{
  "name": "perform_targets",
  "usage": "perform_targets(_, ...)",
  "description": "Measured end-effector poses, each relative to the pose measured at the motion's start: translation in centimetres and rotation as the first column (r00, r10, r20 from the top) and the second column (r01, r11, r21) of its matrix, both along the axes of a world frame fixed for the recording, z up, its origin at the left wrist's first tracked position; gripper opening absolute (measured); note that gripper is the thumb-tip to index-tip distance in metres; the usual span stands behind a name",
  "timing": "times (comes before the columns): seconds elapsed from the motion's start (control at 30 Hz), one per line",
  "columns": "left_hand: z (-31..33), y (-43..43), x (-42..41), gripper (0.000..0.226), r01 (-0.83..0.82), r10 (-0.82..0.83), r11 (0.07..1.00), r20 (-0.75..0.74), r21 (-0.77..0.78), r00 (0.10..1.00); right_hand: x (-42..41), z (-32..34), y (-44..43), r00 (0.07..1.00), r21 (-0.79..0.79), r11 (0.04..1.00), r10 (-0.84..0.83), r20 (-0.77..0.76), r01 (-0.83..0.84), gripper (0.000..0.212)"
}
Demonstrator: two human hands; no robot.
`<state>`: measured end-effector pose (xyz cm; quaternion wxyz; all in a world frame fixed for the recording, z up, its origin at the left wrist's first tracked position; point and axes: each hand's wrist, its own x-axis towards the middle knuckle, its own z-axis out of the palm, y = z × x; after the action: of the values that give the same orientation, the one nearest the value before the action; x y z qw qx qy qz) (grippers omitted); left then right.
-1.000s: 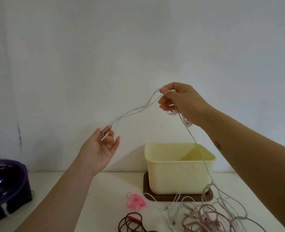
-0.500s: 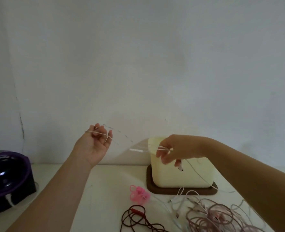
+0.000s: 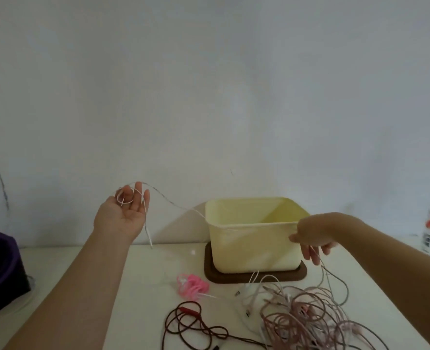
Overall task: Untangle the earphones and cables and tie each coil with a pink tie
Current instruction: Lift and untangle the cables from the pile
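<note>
Your left grip [image 3: 123,213], palm up left of the tub [image 3: 254,245], holds looped cable [image 3: 173,206]; right grip [image 3: 312,238] pinches it; white bench [image 3: 143,286].

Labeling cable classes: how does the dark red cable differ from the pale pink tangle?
The dark red cable seems one lead; the pale pink tangle mixes pink and white leads. The dark red cable lies in a few loose loops, the pale pink tangle in many overlapping ones. White strands run from the right hand to the pale pink tangle, none to the dark red cable. Both lie untied on the table.
</note>
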<state>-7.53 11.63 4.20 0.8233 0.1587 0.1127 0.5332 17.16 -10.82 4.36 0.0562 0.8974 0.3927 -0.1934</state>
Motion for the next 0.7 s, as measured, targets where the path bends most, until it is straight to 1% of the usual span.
perform_targets(0.03,0.0,-0.1,0.1,0.042,0.0,0.0,1.0,-0.007,0.001,1.0,0.0,0.7,-0.1,0.996,0.073,0.996,-0.05,-0.077,0.056,0.052)
perform_targets(0.07,0.0,-0.3,0.3,0.041,0.004,-0.003,1.0,-0.014,0.005,1.0,0.0,1.5,-0.1,0.98,0.189,0.974,-0.088,-0.177,0.121,0.053)
perform_targets(0.1,0.1,-0.5,0.5,0.041,0.01,-0.009,1.0,-0.021,0.011,1.0,-0.2,2.3,0.1,0.962,0.327,0.929,-0.092,-0.257,0.176,0.054)
perform_targets(0.13,0.2,-0.8,0.7,0.039,0.016,-0.015,1.0,-0.027,0.018,1.0,-0.4,3.2,0.3,0.951,0.463,0.861,-0.072,-0.301,0.212,0.054)
perform_targets(0.17,0.5,-1.1,0.9,0.036,0.023,-0.022,0.999,-0.034,0.029,0.999,-0.6,4.2,0.5,0.949,0.58,0.783,-0.037,-0.314,0.222,0.054)
perform_targets(0.23,1.2,-1.9,1.5,0.033,0.033,-0.031,0.998,-0.043,0.053,0.999,-1.5,6.0,1.0,0.961,0.744,0.641,0.036,-0.275,0.188,0.053)
perform_targets(0.33,2.1,-2.8,2.1,0.032,0.051,-0.048,0.994,-0.04,0.095,0.998,-3.0,8.3,1.6,0.99,0.903,0.425,0.096,-0.105,0.054,0.05)
perform_targets(0.43,3.1,-3.4,2.4,0.034,0.083,-0.082,0.986,-0.014,0.142,0.997,-4.2,9.9,1.8,0.991,0.969,0.21,0.067,0.118,-0.13,0.048)
perform_targets(0.5,3.6,-3.8,2.5,0.036,0.099,-0.099,0.981,-0.006,0.166,0.995,-4.7,10.6,1.8,0.969,0.964,0.097,-0.005,0.247,-0.246,0.046)
perform_targets(0.53,3.9,-4.1,2.5,0.036,0.103,-0.103,0.978,-0.01,0.181,0.995,-4.8,10.9,1.6,0.959,0.959,0.048,-0.035,0.28,-0.278,0.044)
perform_targets(0.63,4.5,-5.2,2.6,0.033,0.134,-0.125,0.964,-0.052,0.228,0.991,-4.8,11.1,1.2,0.919,0.917,-0.075,-0.086,0.386,-0.392,0.04)
perform_targets(0.7,4.6,-6.1,2.8,0.03,0.174,-0.149,0.951,-0.113,0.256,0.982,-4.8,10.3,0.9,0.869,0.864,-0.096,-0.08,0.488,-0.494,0.037)
